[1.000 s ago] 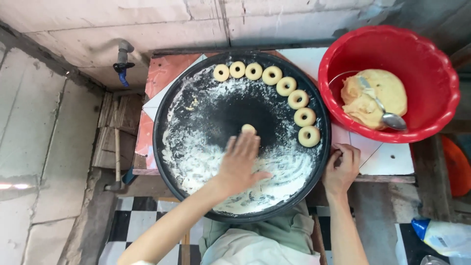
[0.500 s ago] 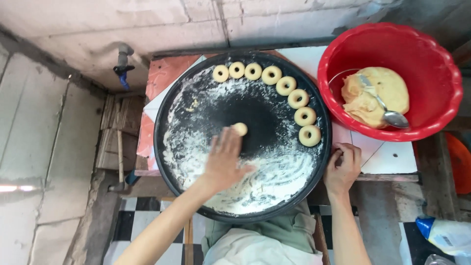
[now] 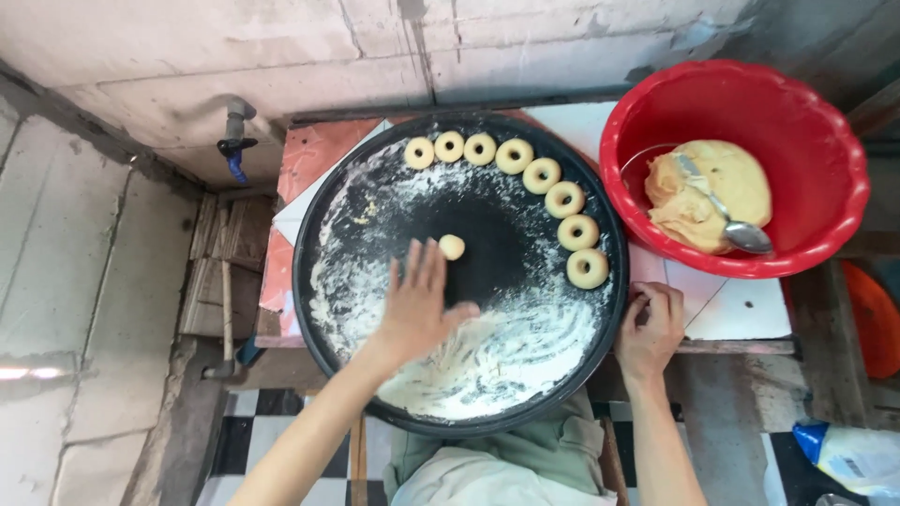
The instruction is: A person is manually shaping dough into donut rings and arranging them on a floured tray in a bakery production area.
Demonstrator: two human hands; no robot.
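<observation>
Left hand (image 3: 417, 309) flat beside dough ball (image 3: 452, 246) (8 rings (image 3: 563, 199) nearby).

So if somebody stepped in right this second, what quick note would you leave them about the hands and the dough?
Left hand: open, flat on the floured black tray, fingertips beside a small dough ball.
Right hand: gripping the tray's right edge.
Done: eight dough rings lined along the tray's upper right rim.
Left: the ball has no hole yet; a lump of dough with a spoon sits in the red bowl.

Blue-handled tap (image 3: 232, 131) on wall; orange lid (image 3: 877, 319) far right; plastic bag (image 3: 848, 456) on checkered floor (image 3: 253, 436).
</observation>
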